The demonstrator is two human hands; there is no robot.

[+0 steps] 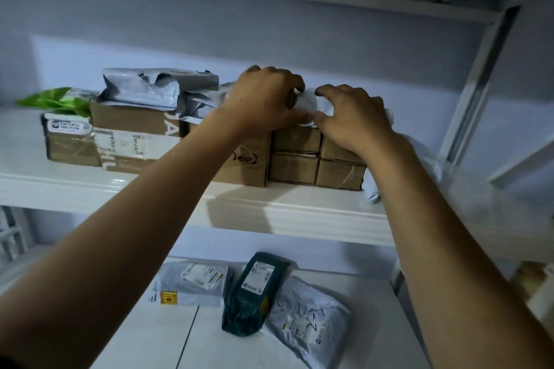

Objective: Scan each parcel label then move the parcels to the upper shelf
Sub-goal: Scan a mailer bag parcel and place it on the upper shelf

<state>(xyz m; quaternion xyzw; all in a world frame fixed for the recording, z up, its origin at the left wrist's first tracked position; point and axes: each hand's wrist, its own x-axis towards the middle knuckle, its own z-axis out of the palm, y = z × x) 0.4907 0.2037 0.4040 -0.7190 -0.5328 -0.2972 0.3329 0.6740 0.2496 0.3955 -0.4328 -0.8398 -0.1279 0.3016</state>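
Note:
Both my hands reach up to the upper shelf (pixel 299 213). My left hand (pixel 263 102) and my right hand (pixel 350 117) hold a small white plastic parcel (pixel 311 105) between them, fingers curled on it, on top of a stack of small cardboard boxes (pixel 296 153). On the lower shelf (pixel 180 338) lie a grey mailer (pixel 195 281) with a label, a dark green mailer (pixel 254 287), and a second grey mailer (pixel 308 317) with handwriting. No scanner is visible.
The upper shelf also carries larger cardboard boxes (pixel 129 135), a grey bag (pixel 156 87) on top of them, a green bag (pixel 57 100) at the left and a white bag (pixel 371 189) at the right. A metal upright (pixel 479 84) stands on the right.

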